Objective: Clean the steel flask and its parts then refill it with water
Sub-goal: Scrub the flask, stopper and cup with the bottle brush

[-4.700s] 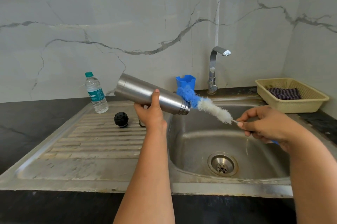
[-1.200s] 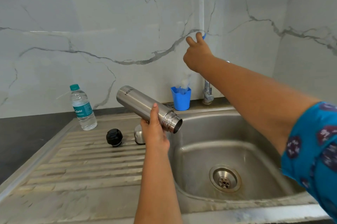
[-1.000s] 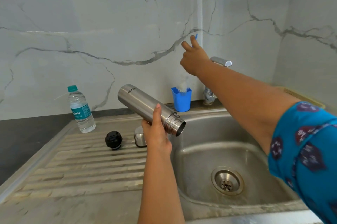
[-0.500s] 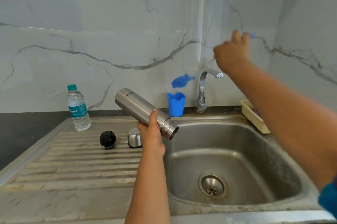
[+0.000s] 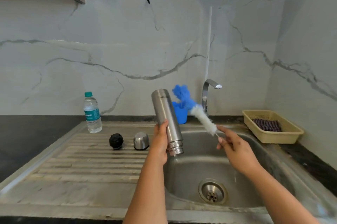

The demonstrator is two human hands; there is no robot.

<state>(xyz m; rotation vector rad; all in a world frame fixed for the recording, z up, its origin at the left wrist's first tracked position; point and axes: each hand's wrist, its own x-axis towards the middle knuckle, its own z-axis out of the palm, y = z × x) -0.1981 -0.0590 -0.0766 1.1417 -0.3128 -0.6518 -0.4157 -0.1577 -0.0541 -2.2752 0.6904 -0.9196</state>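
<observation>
My left hand grips the steel flask over the sink's left rim, nearly upside down, its threaded mouth pointing down into the basin. My right hand holds the thin wire handle of a bottle brush, whose white and blue bristles slant up and left beside the flask. The black stopper and the steel cap cup sit on the ribbed drainboard, left of the flask.
The steel sink basin with its drain lies below my hands. A tap and a blue cup stand behind it. A plastic water bottle stands on the drainboard's far left, a beige basket at right.
My right hand has come down from up near the wall, bringing the brush beside the flask. My left hand has tipped the flask from slanted to nearly mouth-down.
</observation>
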